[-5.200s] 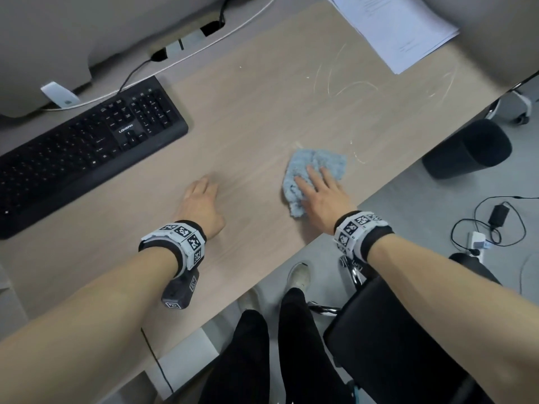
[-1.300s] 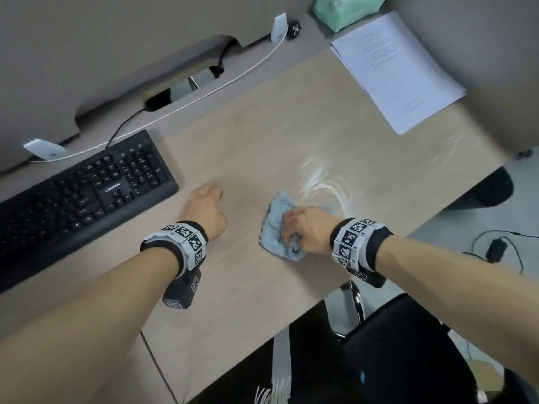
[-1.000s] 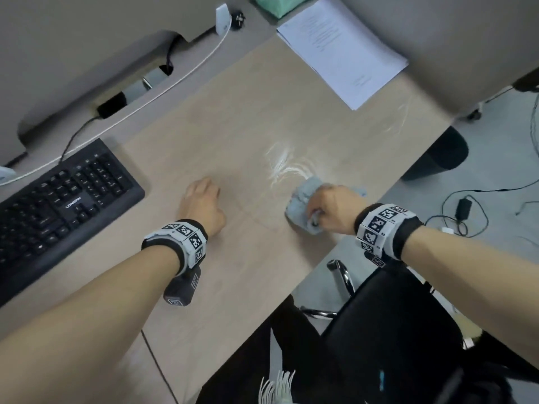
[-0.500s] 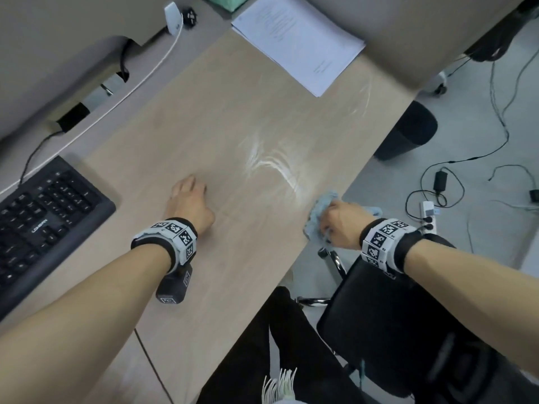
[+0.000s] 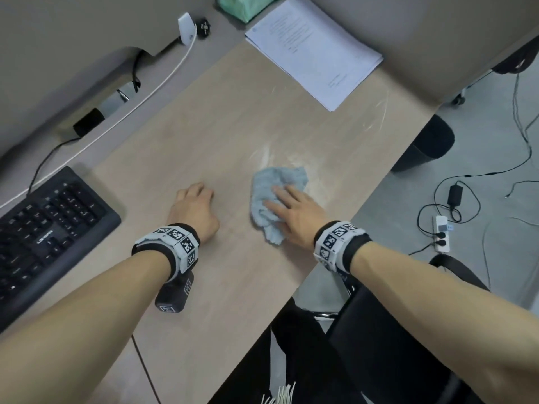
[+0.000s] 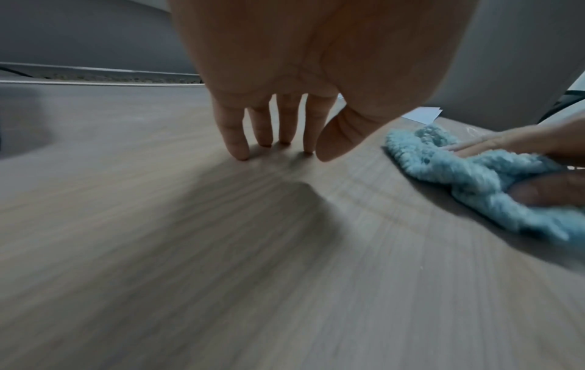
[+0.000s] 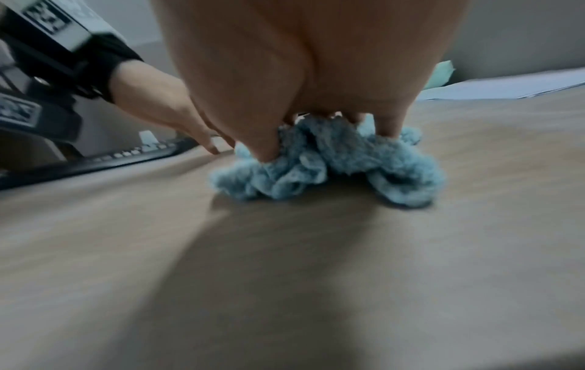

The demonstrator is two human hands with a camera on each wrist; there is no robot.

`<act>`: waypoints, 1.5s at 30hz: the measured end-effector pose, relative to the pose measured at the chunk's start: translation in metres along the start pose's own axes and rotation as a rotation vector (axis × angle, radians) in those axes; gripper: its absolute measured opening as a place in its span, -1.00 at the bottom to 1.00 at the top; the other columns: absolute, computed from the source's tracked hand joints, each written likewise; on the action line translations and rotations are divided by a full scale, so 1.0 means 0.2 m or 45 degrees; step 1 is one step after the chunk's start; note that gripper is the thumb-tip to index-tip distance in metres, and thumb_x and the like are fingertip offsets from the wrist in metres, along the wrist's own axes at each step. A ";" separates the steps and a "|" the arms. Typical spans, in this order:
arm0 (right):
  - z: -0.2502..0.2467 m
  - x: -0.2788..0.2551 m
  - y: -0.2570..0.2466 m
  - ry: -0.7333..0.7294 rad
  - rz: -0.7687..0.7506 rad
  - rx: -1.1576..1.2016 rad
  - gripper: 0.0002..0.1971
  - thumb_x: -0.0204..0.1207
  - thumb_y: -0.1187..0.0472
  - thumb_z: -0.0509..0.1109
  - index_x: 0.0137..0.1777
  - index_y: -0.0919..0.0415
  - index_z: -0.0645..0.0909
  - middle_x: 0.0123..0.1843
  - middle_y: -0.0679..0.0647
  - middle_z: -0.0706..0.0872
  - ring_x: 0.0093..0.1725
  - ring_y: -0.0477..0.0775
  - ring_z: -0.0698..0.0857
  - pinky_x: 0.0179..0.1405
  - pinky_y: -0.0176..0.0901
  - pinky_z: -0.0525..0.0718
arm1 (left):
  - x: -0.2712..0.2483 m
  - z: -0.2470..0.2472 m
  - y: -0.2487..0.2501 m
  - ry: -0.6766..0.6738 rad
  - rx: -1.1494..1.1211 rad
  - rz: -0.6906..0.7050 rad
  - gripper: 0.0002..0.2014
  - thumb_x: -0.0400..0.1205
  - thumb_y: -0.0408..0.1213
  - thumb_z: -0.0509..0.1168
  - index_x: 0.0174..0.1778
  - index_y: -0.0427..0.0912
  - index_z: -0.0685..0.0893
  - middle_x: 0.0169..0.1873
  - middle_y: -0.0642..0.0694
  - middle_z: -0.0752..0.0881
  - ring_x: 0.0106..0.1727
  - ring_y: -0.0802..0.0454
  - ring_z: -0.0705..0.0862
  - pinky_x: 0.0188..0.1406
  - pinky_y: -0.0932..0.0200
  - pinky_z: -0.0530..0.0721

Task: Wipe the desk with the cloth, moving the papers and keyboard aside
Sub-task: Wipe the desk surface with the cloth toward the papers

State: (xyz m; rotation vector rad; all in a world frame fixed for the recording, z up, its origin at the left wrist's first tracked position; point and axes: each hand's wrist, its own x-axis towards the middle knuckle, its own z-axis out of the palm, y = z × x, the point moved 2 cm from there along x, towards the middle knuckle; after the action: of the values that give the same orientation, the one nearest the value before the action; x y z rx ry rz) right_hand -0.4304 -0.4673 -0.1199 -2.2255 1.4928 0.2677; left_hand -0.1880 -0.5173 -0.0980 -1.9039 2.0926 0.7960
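Keyboard [image 5: 43, 225] far left, long axis slanting up toward the right. Left hand [image 5: 194, 211] next, fingertips [image 6: 236, 147] down on desk [image 5: 204, 126], holding nothing. Cloth [image 5: 274, 196] bunched under right hand [image 5: 294, 211], fingers flat on it. Papers [image 5: 315, 48] far right corner.

Wooden desk [image 5: 221, 126] bears keyboard [image 5: 43, 225] left; papers [image 5: 315, 48] far right; crumpled cloth [image 5: 274, 196] near front edge.

the head view looks steeply down on the desk [image 5: 221, 135] from above. the left wrist view sits low under the palm, facing along the fingers; the right wrist view does likewise, close behind the cloth [image 7: 329, 165]. all three share that cloth and the papers [image 5: 315, 48].
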 end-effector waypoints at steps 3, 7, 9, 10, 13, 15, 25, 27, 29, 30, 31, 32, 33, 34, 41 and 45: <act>-0.02 0.08 0.24 -0.022 0.210 -0.049 -0.24 0.63 -0.09 0.26 0.75 -0.01 -0.01 0.77 0.22 0.03 0.73 0.40 0.01 0.62 0.38 0.24 | 0.01 -0.02 0.00 0.012 0.007 -0.012 -0.42 0.43 -0.40 0.21 0.44 -0.12 0.48 0.47 -0.08 0.45 0.40 -0.24 0.37 0.34 -0.03 0.49; -0.16 0.27 0.37 0.025 0.370 0.006 -0.33 0.69 0.03 0.17 0.73 0.08 -0.01 0.77 0.25 -0.06 0.72 0.44 -0.08 0.64 0.42 0.13 | 0.06 -0.05 0.00 0.023 0.000 -0.063 -0.36 0.42 -0.40 0.21 0.50 -0.08 0.40 0.39 -0.11 0.46 0.36 -0.24 0.38 0.27 -0.05 0.50; -0.24 0.39 0.38 0.056 0.399 0.016 -0.32 0.67 0.03 0.17 0.73 0.12 0.00 0.77 0.28 -0.06 0.71 0.47 -0.09 0.64 0.45 0.09 | 0.11 -0.07 0.00 0.057 -0.025 -0.088 -0.35 0.42 -0.42 0.22 0.51 -0.09 0.40 0.39 -0.15 0.47 0.36 -0.25 0.40 0.29 -0.04 0.48; -0.28 0.45 0.39 0.059 0.402 0.017 -0.31 0.67 0.02 0.18 0.73 0.13 -0.01 0.77 0.29 -0.07 0.71 0.48 -0.09 0.64 0.46 0.07 | 0.14 -0.08 0.00 0.085 -0.052 -0.107 -0.35 0.42 -0.42 0.22 0.51 -0.11 0.42 0.39 -0.17 0.48 0.36 -0.26 0.41 0.31 -0.04 0.48; -0.39 0.66 0.42 0.017 0.372 -0.011 -0.22 0.62 -0.03 0.25 0.73 0.12 -0.04 0.77 0.29 -0.11 0.72 0.48 -0.12 0.64 0.45 0.05 | 0.24 -0.12 0.00 0.172 -0.139 -0.173 -0.37 0.41 -0.45 0.25 0.48 -0.19 0.46 0.44 -0.25 0.45 0.40 -0.32 0.40 0.39 -0.06 0.46; -0.48 0.80 0.43 -0.021 0.351 -0.014 -0.16 0.59 -0.07 0.30 0.74 0.10 -0.07 0.77 0.28 -0.14 0.72 0.46 -0.14 0.66 0.43 0.02 | 0.31 -0.14 -0.01 0.182 -0.157 -0.216 -0.35 0.41 -0.45 0.26 0.50 -0.20 0.43 0.57 -0.26 0.34 0.52 -0.33 0.32 0.49 -0.09 0.39; -0.53 0.87 0.46 -0.046 0.061 -0.057 -0.10 0.46 -0.04 0.42 0.71 0.13 0.04 0.75 0.29 0.02 0.70 0.45 -0.02 0.59 0.39 0.25 | 0.51 -0.22 0.08 0.144 -0.100 -0.448 -0.35 0.44 -0.32 0.27 0.51 -0.01 0.39 0.59 -0.12 0.28 0.51 -0.31 0.24 0.40 -0.18 0.46; -0.56 0.90 0.52 -0.077 0.126 -0.064 -0.02 0.40 -0.05 0.50 0.70 0.16 0.03 0.73 0.33 0.03 0.69 0.47 0.01 0.59 0.39 0.25 | 0.51 -0.24 0.05 0.125 -0.077 -0.439 -0.37 0.44 -0.32 0.26 0.48 0.04 0.41 0.55 -0.08 0.30 0.48 -0.29 0.26 0.33 -0.18 0.51; -0.63 1.01 0.48 -0.088 0.151 -0.069 0.05 0.30 -0.05 0.59 0.69 0.16 0.05 0.72 0.33 0.04 0.68 0.47 0.02 0.60 0.41 0.23 | 0.50 -0.25 0.02 0.096 -0.043 -0.400 -0.38 0.45 -0.33 0.25 0.48 0.07 0.40 0.55 -0.06 0.29 0.48 -0.26 0.25 0.29 -0.18 0.53; -0.65 1.08 0.43 -0.077 0.132 -0.059 0.03 0.31 -0.05 0.58 0.68 0.15 0.07 0.72 0.31 0.03 0.69 0.46 0.00 0.59 0.43 0.22 | 0.50 -0.25 0.00 0.076 -0.024 -0.373 -0.36 0.46 -0.33 0.25 0.50 0.08 0.39 0.56 -0.05 0.27 0.49 -0.25 0.24 0.29 -0.19 0.54; -0.67 1.13 0.35 -0.077 0.071 -0.057 -0.02 0.35 -0.04 0.54 0.68 0.13 0.09 0.73 0.29 0.01 0.70 0.45 -0.02 0.59 0.45 0.21 | 0.49 -0.25 -0.01 0.055 -0.015 -0.352 -0.35 0.46 -0.33 0.24 0.52 0.09 0.37 0.57 -0.05 0.25 0.51 -0.24 0.22 0.30 -0.20 0.54; -0.66 1.16 0.27 -0.096 -0.022 -0.071 -0.08 0.39 -0.02 0.50 0.68 0.10 0.10 0.74 0.26 0.00 0.71 0.43 -0.05 0.59 0.47 0.19 | 0.49 -0.25 -0.02 0.034 -0.015 -0.334 -0.33 0.46 -0.32 0.24 0.55 0.08 0.35 0.59 -0.04 0.24 0.52 -0.24 0.21 0.32 -0.21 0.54; -0.64 1.17 0.19 -0.140 -0.142 -0.100 -0.10 0.41 0.00 0.48 0.69 0.08 0.09 0.75 0.22 -0.01 0.72 0.40 -0.07 0.61 0.47 0.16 | 0.49 -0.25 -0.04 0.023 -0.024 -0.320 -0.32 0.47 -0.33 0.23 0.57 0.07 0.34 0.60 -0.04 0.23 0.53 -0.24 0.20 0.35 -0.22 0.52; -0.61 1.16 0.12 -0.201 -0.269 -0.134 -0.09 0.42 0.02 0.48 0.70 0.05 0.09 0.76 0.19 -0.02 0.73 0.37 -0.10 0.63 0.45 0.11 | 0.48 -0.25 -0.05 0.028 -0.047 -0.309 -0.31 0.47 -0.34 0.23 0.58 0.04 0.34 0.61 -0.05 0.23 0.53 -0.24 0.20 0.37 -0.22 0.51; -0.70 1.26 0.31 -0.129 -0.074 -0.130 -0.03 0.44 -0.05 0.51 0.73 0.04 0.01 0.78 0.18 -0.07 0.72 0.42 -0.13 0.61 0.47 0.16 | 0.41 -0.28 -0.23 0.253 -0.296 -0.596 -0.36 0.47 -0.39 0.23 0.54 -0.15 0.37 0.61 -0.20 0.25 0.55 -0.28 0.23 0.53 -0.17 0.33; -0.74 1.51 0.10 -0.106 0.010 -0.178 -0.06 0.45 -0.08 0.44 0.73 0.08 -0.01 0.77 0.24 -0.10 0.71 0.47 -0.14 0.62 0.47 0.09 | 0.33 -0.28 -0.40 0.181 -0.339 -0.731 -0.34 0.47 -0.40 0.21 0.56 -0.17 0.31 0.65 -0.11 0.16 0.62 -0.21 0.13 0.58 -0.13 0.29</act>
State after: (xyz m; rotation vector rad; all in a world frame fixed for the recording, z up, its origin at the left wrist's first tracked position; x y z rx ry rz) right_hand -0.3418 -0.7923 -0.1152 -2.2861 1.4802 0.4749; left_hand -0.1098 -0.6047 -0.1048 -2.5857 1.4153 0.8420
